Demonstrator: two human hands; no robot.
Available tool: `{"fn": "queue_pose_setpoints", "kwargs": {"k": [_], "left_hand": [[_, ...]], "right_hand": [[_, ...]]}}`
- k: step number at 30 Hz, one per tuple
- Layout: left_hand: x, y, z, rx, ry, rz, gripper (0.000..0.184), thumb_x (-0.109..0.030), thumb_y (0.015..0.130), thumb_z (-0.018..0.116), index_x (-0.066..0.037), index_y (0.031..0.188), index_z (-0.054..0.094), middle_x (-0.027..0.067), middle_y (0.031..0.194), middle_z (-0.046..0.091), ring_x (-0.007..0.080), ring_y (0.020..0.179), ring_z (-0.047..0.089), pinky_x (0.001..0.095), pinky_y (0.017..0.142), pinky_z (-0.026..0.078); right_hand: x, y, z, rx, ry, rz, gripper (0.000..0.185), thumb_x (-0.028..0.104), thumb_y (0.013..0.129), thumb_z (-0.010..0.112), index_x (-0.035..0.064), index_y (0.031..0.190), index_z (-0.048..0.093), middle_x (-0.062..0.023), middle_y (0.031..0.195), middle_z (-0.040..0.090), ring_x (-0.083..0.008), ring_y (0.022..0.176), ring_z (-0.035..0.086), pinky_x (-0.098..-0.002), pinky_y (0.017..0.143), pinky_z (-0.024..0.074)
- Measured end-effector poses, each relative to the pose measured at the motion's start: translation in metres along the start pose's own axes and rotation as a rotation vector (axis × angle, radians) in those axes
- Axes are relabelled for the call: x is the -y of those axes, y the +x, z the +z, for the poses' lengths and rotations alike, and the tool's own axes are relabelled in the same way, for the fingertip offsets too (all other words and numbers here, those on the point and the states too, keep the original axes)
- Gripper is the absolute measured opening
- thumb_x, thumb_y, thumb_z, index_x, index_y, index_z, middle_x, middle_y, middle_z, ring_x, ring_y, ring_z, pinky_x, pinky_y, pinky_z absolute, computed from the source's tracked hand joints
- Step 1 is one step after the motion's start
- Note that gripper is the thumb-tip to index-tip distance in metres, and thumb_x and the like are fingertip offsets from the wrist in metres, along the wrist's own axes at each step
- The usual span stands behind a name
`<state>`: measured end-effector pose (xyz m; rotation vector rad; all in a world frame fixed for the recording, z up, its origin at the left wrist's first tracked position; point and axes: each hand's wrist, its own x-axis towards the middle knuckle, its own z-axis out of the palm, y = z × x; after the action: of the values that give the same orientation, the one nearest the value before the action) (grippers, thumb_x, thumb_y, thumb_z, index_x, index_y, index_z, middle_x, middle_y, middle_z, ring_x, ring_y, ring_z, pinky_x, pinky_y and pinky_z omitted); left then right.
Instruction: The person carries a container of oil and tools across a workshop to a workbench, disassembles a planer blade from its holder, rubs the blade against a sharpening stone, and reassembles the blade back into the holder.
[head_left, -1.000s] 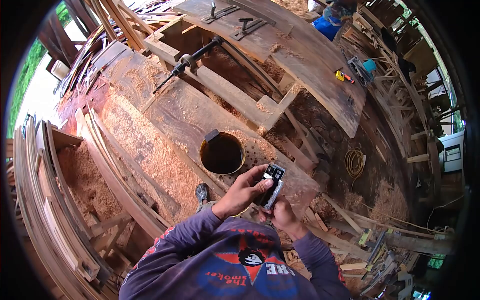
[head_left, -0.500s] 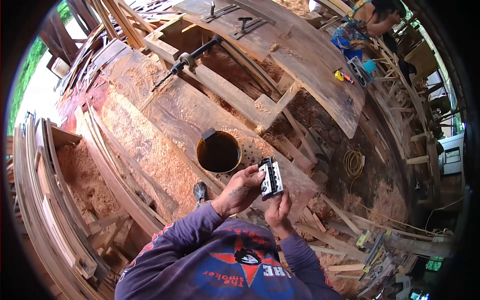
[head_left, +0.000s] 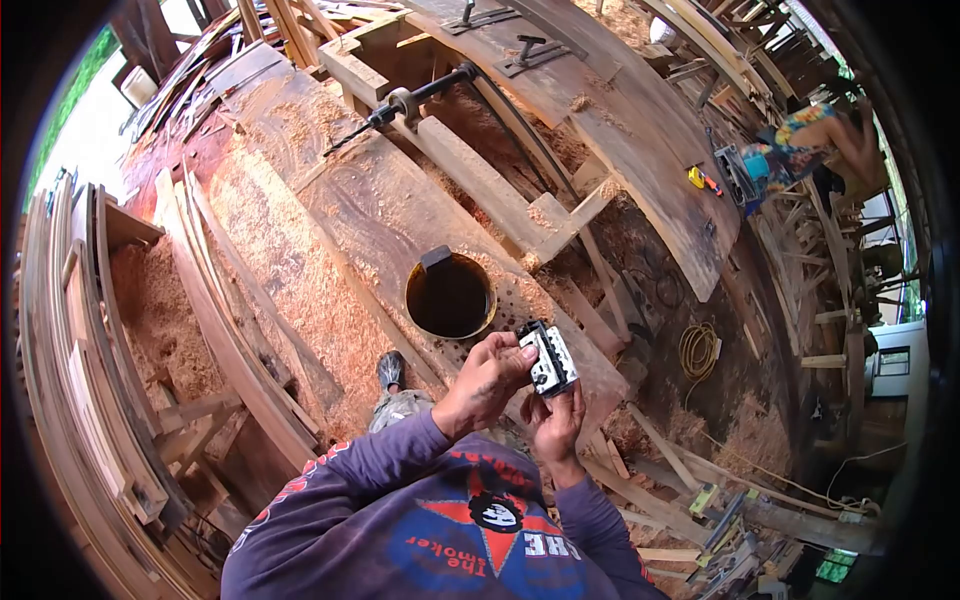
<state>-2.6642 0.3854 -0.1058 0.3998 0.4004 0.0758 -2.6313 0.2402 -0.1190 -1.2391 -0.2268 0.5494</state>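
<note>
Both hands hold a small rectangular white-and-black part (head_left: 550,360) with slots or holes along its face, too small in view to name its kind. My left hand (head_left: 487,378) grips its left side, thumb on top of the white face. My right hand (head_left: 557,420) supports it from below, fingers closed at its lower edge. Just beyond my left hand stands a round bucket (head_left: 410,305) with dark contents. A dark block (head_left: 436,259) rests at the bucket's far rim.
Sawdust-covered boards (head_left: 350,210) carry the bucket. Stacked curved planks (head_left: 70,350) stand left. A long black tool (head_left: 420,100) lies across a wooden frame. A yellow cable coil (head_left: 699,352) is at right. Another person (head_left: 830,140) bends beyond a yellow tape measure (head_left: 696,178).
The white-and-black part has turned so more of its white face shows. My view has shifted slightly. The other person appears farther right and lower.
</note>
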Motion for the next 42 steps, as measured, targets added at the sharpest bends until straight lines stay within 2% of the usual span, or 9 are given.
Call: {"fn": "queue_pose_setpoints", "kwargs": {"k": [13,17,19,20,27,32,35,37,42], "left_hand": [[-0.025,-0.025,0.016,0.237,-0.031,0.048,0.042,-0.005,0.097,0.064,0.001,0.133,0.044,0.0117,0.124,0.065,0.0165,0.112,0.063,0.0310,0.097,0.052],[-0.022,-0.027,0.011,0.324,-0.073,0.021,0.043,-0.005,0.097,0.064,0.000,0.135,0.044,0.0103,0.126,0.064,0.0167,0.115,0.063,0.0315,0.099,0.050],[-0.021,-0.027,0.012,0.352,-0.065,0.033,0.041,-0.009,0.096,0.067,-0.003,0.130,0.046,0.0151,0.123,0.064,0.0248,0.115,0.064,0.0390,0.097,0.051],[-0.021,-0.026,0.012,0.365,-0.080,0.026,0.039,-0.009,0.095,0.068,-0.004,0.127,0.047,0.0158,0.122,0.065,0.0283,0.117,0.064,0.0412,0.100,0.051],[-0.027,-0.023,0.009,0.459,-0.074,-0.036,0.041,-0.006,0.092,0.070,-0.004,0.126,0.047,0.0168,0.123,0.064,0.0320,0.121,0.063,0.0526,0.109,0.047],[-0.034,-0.026,0.019,0.397,0.114,-0.033,0.041,-0.003,0.091,0.070,-0.004,0.127,0.051,0.0135,0.120,0.066,0.0250,0.110,0.066,0.0382,0.094,0.054],[-0.037,-0.024,0.016,0.395,0.057,-0.043,0.048,-0.001,0.095,0.064,0.002,0.139,0.046,0.0122,0.127,0.064,0.0185,0.114,0.063,0.0340,0.099,0.051],[-0.042,-0.025,0.015,0.380,0.056,-0.024,0.046,-0.001,0.096,0.063,0.002,0.139,0.046,0.0123,0.129,0.064,0.0182,0.115,0.063,0.0340,0.099,0.051],[-0.045,-0.032,0.032,0.356,0.132,-0.052,0.048,-0.003,0.097,0.062,0.002,0.141,0.045,0.0110,0.131,0.062,0.0172,0.116,0.062,0.0332,0.099,0.050]], "right_hand": [[0.027,-0.013,0.011,0.117,-0.319,-0.267,0.030,0.027,0.108,0.039,0.0020,0.108,0.056,-0.0051,0.078,0.061,-0.0088,0.057,0.052,-0.0253,0.050,0.0447],[0.034,-0.017,0.012,0.142,-0.490,-0.387,0.035,0.031,0.108,0.040,-0.0011,0.116,0.051,-0.0068,0.079,0.062,-0.0083,0.057,0.054,-0.0238,0.050,0.0435],[0.034,-0.018,0.004,0.187,-0.622,-0.449,0.034,0.031,0.107,0.041,-0.0017,0.115,0.048,-0.0109,0.082,0.065,-0.0130,0.062,0.061,-0.0263,0.054,0.0478],[0.035,-0.013,0.007,0.140,-0.830,-0.702,0.030,0.023,0.104,0.040,-0.0032,0.115,0.052,-0.0097,0.081,0.064,-0.0123,0.060,0.059,-0.0266,0.052,0.0469],[0.035,-0.022,0.011,0.141,-0.655,-0.650,0.029,0.016,0.102,0.042,-0.0042,0.116,0.057,-0.0118,0.085,0.067,-0.0177,0.065,0.064,-0.0315,0.056,0.0507],[0.041,-0.025,-0.002,0.193,-0.684,-0.535,0.035,0.024,0.108,0.038,-0.0041,0.119,0.056,-0.0137,0.092,0.068,-0.0212,0.074,0.067,-0.0337,0.064,0.0531],[0.036,-0.008,-0.023,0.271,-0.605,-0.612,0.039,0.030,0.110,0.036,-0.0029,0.120,0.055,-0.0133,0.091,0.068,-0.0217,0.078,0.068,-0.0342,0.070,0.0543],[0.034,0.000,-0.039,0.141,-0.352,-0.488,0.047,0.039,0.109,0.036,-0.0024,0.123,0.054,-0.0125,0.096,0.066,-0.0199,0.079,0.066,-0.0342,0.071,0.0543],[0.053,0.055,-0.008,0.101,-0.328,-0.349,0.057,0.050,0.106,0.039,-0.0024,0.123,0.055,-0.0124,0.111,0.059,-0.0174,0.089,0.062,-0.0316,0.078,0.0518]]}}
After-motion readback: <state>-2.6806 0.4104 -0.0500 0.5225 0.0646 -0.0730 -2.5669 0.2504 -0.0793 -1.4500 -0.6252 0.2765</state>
